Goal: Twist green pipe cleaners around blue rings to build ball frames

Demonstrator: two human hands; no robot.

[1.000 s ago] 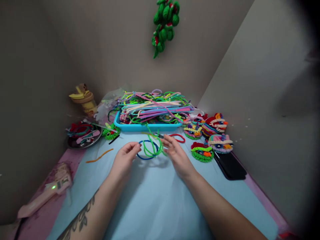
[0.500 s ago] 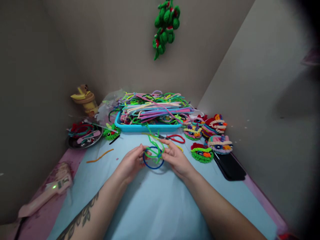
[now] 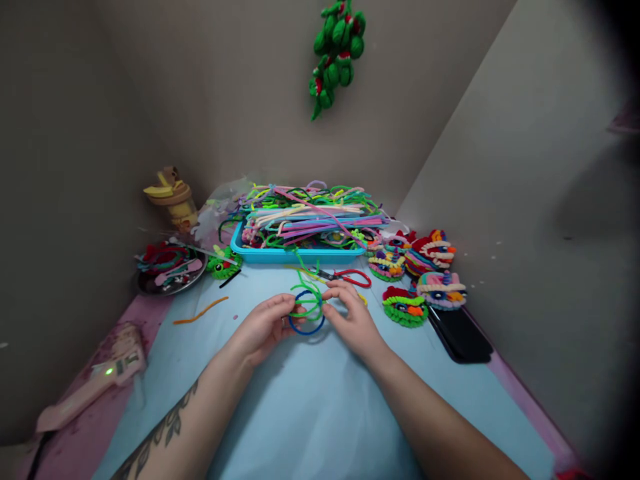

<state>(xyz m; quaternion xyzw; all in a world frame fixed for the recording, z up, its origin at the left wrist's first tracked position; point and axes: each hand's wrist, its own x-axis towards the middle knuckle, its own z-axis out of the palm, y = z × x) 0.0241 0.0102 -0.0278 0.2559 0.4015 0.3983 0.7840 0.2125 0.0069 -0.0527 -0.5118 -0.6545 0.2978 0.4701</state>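
Head view — blue loop [image 3: 307, 333], between fingers [image 3: 284, 305]

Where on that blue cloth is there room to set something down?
Widest bare patch: the blue cloth between the left forearm and right forearm. Another lies between the right forearm and the black slab. It's crowded around the blue tray and fuzzy bird-like figures.

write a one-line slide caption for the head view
Two hands hold a blue ring and green loops between them, before a tray heaped with colourful pipe cleaners.
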